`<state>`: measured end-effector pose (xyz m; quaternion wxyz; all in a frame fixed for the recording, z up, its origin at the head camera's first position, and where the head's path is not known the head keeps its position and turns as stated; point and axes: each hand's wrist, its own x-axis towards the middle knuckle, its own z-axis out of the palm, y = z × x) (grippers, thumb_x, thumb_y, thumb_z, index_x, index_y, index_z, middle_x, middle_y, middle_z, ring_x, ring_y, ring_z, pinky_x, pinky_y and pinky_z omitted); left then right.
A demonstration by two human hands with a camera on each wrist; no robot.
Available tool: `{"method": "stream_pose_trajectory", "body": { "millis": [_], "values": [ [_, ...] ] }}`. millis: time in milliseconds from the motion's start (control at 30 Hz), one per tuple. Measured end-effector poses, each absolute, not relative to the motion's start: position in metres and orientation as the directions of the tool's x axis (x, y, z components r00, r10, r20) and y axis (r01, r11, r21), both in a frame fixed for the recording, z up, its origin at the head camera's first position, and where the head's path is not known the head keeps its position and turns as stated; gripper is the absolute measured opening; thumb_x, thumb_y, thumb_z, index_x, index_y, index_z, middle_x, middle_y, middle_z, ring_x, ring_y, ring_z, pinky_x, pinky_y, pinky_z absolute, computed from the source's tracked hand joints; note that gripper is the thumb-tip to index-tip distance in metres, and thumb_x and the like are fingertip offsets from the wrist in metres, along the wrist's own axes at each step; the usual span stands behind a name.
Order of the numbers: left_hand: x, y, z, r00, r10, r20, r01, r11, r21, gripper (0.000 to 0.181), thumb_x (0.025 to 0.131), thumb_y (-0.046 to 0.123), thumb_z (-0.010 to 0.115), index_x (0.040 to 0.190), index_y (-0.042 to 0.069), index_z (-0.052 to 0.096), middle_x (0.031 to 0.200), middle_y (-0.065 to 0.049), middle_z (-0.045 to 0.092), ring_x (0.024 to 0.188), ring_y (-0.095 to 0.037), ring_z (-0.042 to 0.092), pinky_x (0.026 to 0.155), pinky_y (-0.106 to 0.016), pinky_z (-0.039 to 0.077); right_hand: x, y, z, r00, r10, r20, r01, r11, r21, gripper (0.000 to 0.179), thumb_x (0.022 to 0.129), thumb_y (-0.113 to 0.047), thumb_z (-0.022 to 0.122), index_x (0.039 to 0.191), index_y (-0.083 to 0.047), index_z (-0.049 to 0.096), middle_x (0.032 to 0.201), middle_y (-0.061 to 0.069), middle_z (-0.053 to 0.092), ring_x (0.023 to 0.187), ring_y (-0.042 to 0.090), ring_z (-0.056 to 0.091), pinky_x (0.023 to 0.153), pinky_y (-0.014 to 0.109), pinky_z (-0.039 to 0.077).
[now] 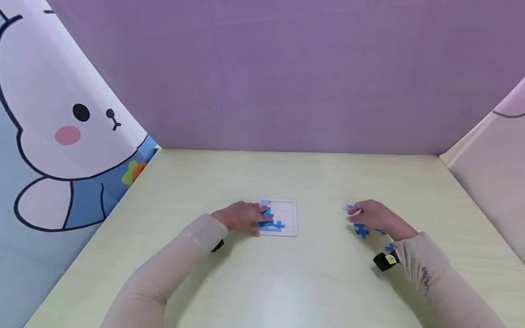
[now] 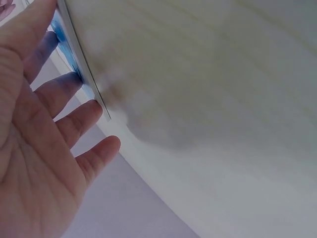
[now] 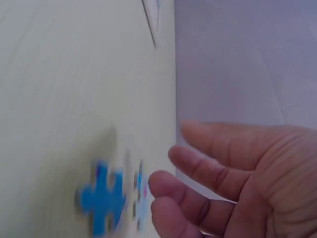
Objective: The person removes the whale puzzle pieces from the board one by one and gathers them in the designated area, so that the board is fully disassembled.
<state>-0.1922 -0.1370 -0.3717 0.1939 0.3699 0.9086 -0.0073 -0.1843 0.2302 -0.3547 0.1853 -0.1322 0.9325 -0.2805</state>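
Observation:
A square jigsaw tray (image 1: 296, 218) with a pale rim lies mid-table, blue puzzle pieces (image 1: 278, 224) filling its left and lower parts. My left hand (image 1: 239, 216) rests over the tray's left side, fingers stretched onto the pieces; the left wrist view shows them along the tray's edge (image 2: 91, 82). To the right, my right hand (image 1: 379, 217) hovers over loose pieces with fingers bent and thumb apart, nothing visible between them. Near its fingertips lies a white-and-purple piece (image 1: 349, 207). Below the hand is a blue puzzle piece (image 1: 361, 230), blurred in the right wrist view.
More blue pieces lie under the right wrist, one (image 1: 389, 248) partly hidden by the black wrist camera (image 1: 384, 261). The pale wooden table (image 1: 262, 278) meets a purple backdrop (image 1: 287, 82) at the back. A cartoon-printed sheet (image 1: 82, 150) hangs along the left side.

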Motion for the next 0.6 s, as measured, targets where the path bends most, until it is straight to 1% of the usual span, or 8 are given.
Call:
{"method": "stream_pose_trajectory", "body": {
  "millis": [167,233,400,600],
  "values": [
    [-0.194,-0.136,-0.373,-0.658,0.654,-0.373,0.661,0.739,0.131,0.056,0.091,0.033,0.066,0.143,0.025,0.047,0.154,-0.005,0.031,0.139,-0.030,0.031,0.107,-0.045,0.032,-0.185,0.208,-0.354,-0.881,-0.392,-0.264,-0.176,0.791,-0.586,0.031,0.091,-0.019,0.063,0.112,0.004,0.064,0.095,0.008,0.065,0.081,0.018,0.058,0.072,0.037,0.048],
    [-0.195,-0.136,-0.374,-0.657,0.652,-0.378,0.660,0.740,0.130,0.056,0.091,0.033,0.065,0.143,0.026,0.047,0.154,-0.005,0.031,0.139,-0.029,0.031,0.107,-0.045,0.032,-0.185,0.198,-0.353,-0.874,-0.408,-0.264,-0.194,0.791,-0.580,0.031,0.091,-0.019,0.064,0.112,0.003,0.064,0.094,0.007,0.065,0.080,0.019,0.059,0.070,0.037,0.048],
    [-0.196,-0.135,-0.374,-0.649,0.646,-0.401,0.658,0.742,0.130,0.055,0.092,0.035,0.064,0.143,0.027,0.046,0.155,-0.004,0.029,0.140,-0.029,0.030,0.107,-0.045,0.032,-0.183,0.172,-0.356,-0.880,-0.414,-0.235,-0.254,0.826,-0.504,0.029,0.088,-0.020,0.067,0.111,-0.002,0.066,0.094,0.005,0.066,0.079,0.016,0.059,0.066,0.035,0.048],
    [-0.196,-0.135,-0.371,-0.649,0.637,-0.416,0.652,0.747,0.128,0.055,0.092,0.034,0.064,0.143,0.028,0.046,0.156,-0.002,0.027,0.141,-0.028,0.028,0.108,-0.045,0.031,-0.177,0.139,-0.355,-0.888,-0.419,-0.189,-0.304,0.844,-0.442,0.030,0.087,-0.022,0.069,0.112,-0.006,0.067,0.084,-0.001,0.066,0.071,0.012,0.057,0.058,0.030,0.044]
  ]
}}
